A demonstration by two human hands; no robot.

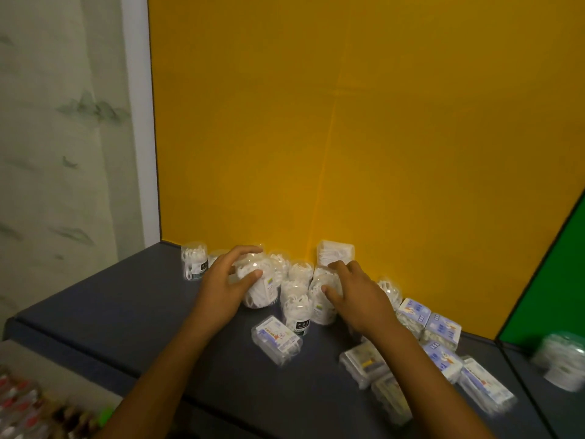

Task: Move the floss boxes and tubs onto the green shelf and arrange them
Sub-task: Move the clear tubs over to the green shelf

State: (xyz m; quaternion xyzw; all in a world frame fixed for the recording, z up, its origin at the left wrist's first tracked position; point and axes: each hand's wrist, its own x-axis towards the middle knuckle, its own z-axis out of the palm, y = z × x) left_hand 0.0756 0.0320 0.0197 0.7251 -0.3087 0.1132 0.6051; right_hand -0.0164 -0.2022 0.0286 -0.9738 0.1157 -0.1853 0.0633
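Note:
Several clear tubs of white floss picks stand clustered on a dark shelf [126,312] in front of a yellow back panel. My left hand [226,280] curls round one tub [258,285], thumb on its front. My right hand [351,291] grips a neighbouring tub [321,304]. Another tub [296,308] stands between them, and one tub [193,261] sits alone at the far left. Flat floss boxes [277,339] with blue labels lie in front and to the right [443,332]. The green shelf panel [550,280] shows at the far right, with one tub [563,362] on that side.
The yellow back panel [364,122] closes off the rear. A pale patterned wall [57,153] is on the left. Small red and brown items [28,407] fill a lower shelf at bottom left. A dark divider edge [519,391] separates the yellow and green sections.

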